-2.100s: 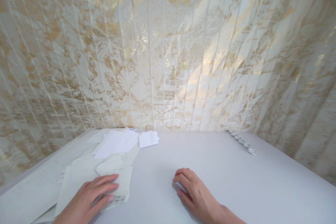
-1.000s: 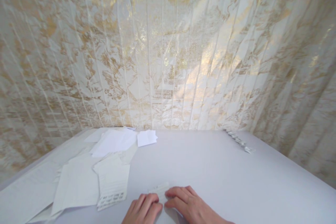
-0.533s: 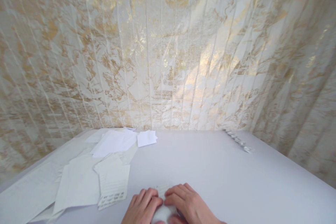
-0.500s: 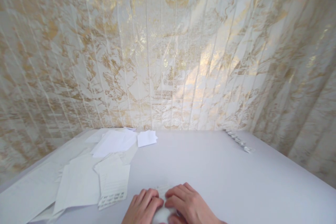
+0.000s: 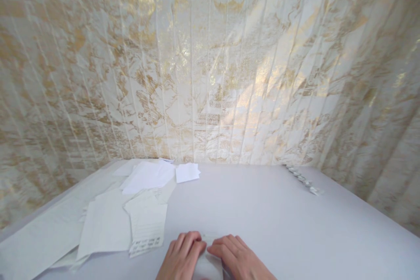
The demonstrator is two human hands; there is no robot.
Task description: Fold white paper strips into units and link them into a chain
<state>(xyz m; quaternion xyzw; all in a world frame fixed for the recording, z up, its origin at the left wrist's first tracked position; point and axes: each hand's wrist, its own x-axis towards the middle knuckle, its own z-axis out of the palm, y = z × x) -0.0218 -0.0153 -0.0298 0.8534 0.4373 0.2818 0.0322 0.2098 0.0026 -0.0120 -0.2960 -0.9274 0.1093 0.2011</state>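
Note:
A small piece of white paper (image 5: pixel 208 266) lies on the table at the bottom middle, partly covered by both hands. My left hand (image 5: pixel 181 254) grips its left side, fingers curled together and thumb side facing inward. Opposite it, my right hand (image 5: pixel 240 257) has its fingers bent and pressed on the paper's right side. The fingertips of the two hands are close together near the paper's upper part. Its lower end runs out of view.
Loose papers (image 5: pixel 106 225) spread over the table's left side, some with print. A small white stack (image 5: pixel 187 173) sits at the back. A row of small folded paper pieces (image 5: pixel 300 178) lies back right. A gold-patterned curtain (image 5: pixel 210 74) hangs behind the white table (image 5: pixel 278 227).
The view has shifted slightly, so the things on the table appear further right. My right thumb has moved up from the paper's lower part, and more of the paper shows between the hands.

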